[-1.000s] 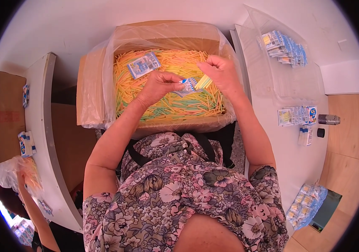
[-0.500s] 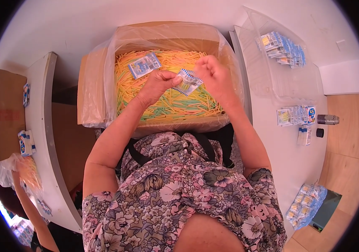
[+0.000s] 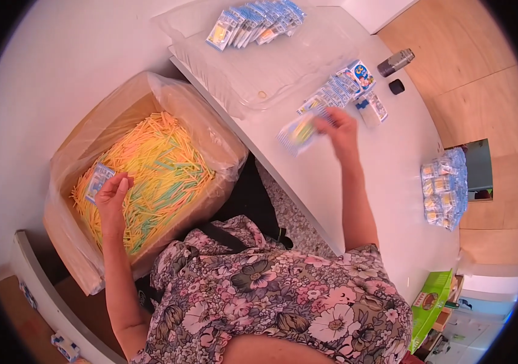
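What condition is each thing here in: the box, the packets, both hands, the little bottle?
Cardboard box: open, plastic-lined, full of yellow, orange and green sticks.
Left hand: over the sticks, fingers on a small packet.
Right hand: holding a filled packet above the white table.
Dark bottle: lying on its side, cap off.
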Demonstrator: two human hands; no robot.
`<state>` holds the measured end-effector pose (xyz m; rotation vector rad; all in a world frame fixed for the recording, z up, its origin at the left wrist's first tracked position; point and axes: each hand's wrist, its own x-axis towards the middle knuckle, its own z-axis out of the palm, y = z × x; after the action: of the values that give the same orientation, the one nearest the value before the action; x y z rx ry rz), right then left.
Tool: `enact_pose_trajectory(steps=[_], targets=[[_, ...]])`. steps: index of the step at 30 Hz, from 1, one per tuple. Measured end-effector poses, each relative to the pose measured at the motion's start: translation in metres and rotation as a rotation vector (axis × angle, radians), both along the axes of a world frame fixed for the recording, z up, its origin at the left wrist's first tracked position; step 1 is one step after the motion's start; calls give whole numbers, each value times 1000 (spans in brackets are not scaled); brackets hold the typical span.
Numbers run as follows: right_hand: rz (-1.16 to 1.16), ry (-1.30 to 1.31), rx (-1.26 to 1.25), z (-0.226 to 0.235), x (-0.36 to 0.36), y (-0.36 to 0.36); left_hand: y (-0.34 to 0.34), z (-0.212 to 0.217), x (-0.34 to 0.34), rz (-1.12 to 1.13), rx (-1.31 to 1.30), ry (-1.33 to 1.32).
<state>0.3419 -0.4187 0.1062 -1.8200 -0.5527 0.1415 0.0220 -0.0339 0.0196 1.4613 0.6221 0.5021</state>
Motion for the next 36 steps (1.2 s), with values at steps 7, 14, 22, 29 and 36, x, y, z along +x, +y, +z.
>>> enact_pose_trajectory(steps=[7,14,22,29,36], targets=[[-258,-323,-293,-51,94,-33,-15,38,19,49,249,279],[-229,-162,-365,-40,94,-22,-159,86,150,-680,920,-141],[-330,-651,-494,0,121,-30,-240,30,320,-754,1017,9],[-417,-561,-828,-5,171,-42,-249,35,335,-808,1065,102],[-381,-580,-697,-13,172,-40,-252,43,335,-830,1013,128]])
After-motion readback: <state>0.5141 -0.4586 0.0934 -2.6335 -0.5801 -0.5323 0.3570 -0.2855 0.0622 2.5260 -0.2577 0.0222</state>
